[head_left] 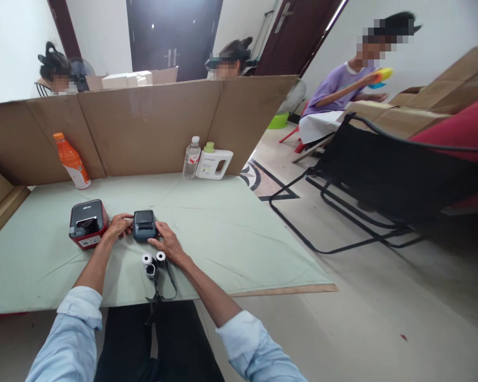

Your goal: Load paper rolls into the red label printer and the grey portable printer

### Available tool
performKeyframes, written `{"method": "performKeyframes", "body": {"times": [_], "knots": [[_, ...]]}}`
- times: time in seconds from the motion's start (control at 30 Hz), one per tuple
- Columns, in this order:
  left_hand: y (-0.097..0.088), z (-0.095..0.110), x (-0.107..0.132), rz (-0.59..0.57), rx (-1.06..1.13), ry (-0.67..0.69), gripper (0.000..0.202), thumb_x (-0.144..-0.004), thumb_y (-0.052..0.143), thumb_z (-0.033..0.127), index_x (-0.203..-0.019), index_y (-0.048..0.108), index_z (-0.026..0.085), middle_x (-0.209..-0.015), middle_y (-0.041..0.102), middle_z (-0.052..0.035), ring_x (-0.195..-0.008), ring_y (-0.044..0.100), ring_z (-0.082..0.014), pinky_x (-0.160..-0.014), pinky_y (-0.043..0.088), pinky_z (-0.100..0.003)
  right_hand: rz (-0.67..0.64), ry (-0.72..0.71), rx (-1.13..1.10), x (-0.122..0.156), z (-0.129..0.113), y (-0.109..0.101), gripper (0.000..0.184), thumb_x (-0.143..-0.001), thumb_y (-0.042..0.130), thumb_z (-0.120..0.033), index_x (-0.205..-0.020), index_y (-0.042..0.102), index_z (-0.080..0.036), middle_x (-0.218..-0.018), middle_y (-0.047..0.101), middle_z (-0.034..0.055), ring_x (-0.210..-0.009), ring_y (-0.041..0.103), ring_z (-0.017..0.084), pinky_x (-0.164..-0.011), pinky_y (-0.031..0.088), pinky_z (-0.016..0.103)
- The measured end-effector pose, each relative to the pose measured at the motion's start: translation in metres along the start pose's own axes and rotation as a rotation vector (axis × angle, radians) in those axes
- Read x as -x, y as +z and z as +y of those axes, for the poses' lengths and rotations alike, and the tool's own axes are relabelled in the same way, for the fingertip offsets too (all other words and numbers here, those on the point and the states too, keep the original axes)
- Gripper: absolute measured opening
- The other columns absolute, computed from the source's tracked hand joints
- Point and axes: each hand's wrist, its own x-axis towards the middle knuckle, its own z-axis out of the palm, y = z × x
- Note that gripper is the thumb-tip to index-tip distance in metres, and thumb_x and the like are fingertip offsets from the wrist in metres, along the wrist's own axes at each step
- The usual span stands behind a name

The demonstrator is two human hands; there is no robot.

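dark device [144, 227] between left hand [120, 226] and right hand [168, 242]; capped orange bottle [72, 162] beyond

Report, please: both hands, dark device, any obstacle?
Right hand touching right side of dark device; left hand close at its left. Device on table. White rolls nearby, not blocking.

Light-blue sleeves [72, 335] are rolled; trousers [185, 342] are black.

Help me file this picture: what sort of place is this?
Probably an indoor room set up as a makeshift workspace: a cloth-covered table, a cardboard partition along its far edge, dark doors beyond.
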Motion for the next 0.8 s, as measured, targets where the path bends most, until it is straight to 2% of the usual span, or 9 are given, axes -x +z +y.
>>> {"method": "performKeyframes", "body": {"times": [0.13, 0.27, 0.6, 0.8], "knots": [[0.0023, 0.0033, 0.0015, -0.012, 0.03, -0.039, 0.058, -0.081, 0.072, 0.018, -0.138, 0.063, 0.012, -0.062, 0.065, 0.0025, -0.042, 0.053, -0.0086, -0.037, 0.031, -0.017, 0.005, -0.002, 0.003, -0.0001, 0.0032, 0.0018, 0.069, -0.088, 0.075, -0.037, -0.151, 0.052, -0.023, -0.145, 0.054, 0.0163, -0.131, 0.056, 0.03, -0.109, 0.052, 0.048], [0.0035, 0.0049, 0.0027, -0.009, 0.045, -0.062, 0.067, -0.081, 0.071, 0.016, -0.147, 0.057, 0.012, -0.062, 0.064, 0.0038, -0.041, 0.052, -0.0078, -0.037, 0.029, -0.018, 0.018, -0.007, -0.001, -0.0007, 0.004, 0.0029, 0.07, -0.087, 0.076, -0.037, -0.152, 0.052, -0.023, -0.145, 0.054, 0.0163, -0.131, 0.056, 0.031, -0.109, 0.051, 0.05], [0.0032, 0.0091, 0.0024, -0.001, 0.032, -0.073, 0.069, -0.078, 0.067, 0.014, -0.147, 0.058, 0.013, -0.06, 0.062, 0.0036, -0.041, 0.051, -0.0077, -0.037, 0.027, -0.018, -0.001, -0.004, -0.027, -0.0015, -0.0017, -0.0003, 0.068, -0.088, 0.075, -0.037, -0.151, 0.052, -0.023, -0.144, 0.053, 0.0159, -0.127, 0.058, 0.029, -0.106, 0.054, 0.046], [0.0052, 0.0044, 0.0036, 0.046, 0.026, -0.009, 0.059, -0.077, 0.072, 0.024, -0.134, 0.065, 0.012, -0.064, 0.064, 0.0011, -0.045, 0.053, -0.0087, -0.04, 0.031, -0.017, 0.003, -0.007, -0.007, -0.0028, -0.0037, -0.0009, 0.069, -0.087, 0.075, -0.036, -0.151, 0.052, -0.024, -0.143, 0.054, 0.0158, -0.127, 0.058, 0.03, -0.106, 0.054, 0.048]]}}
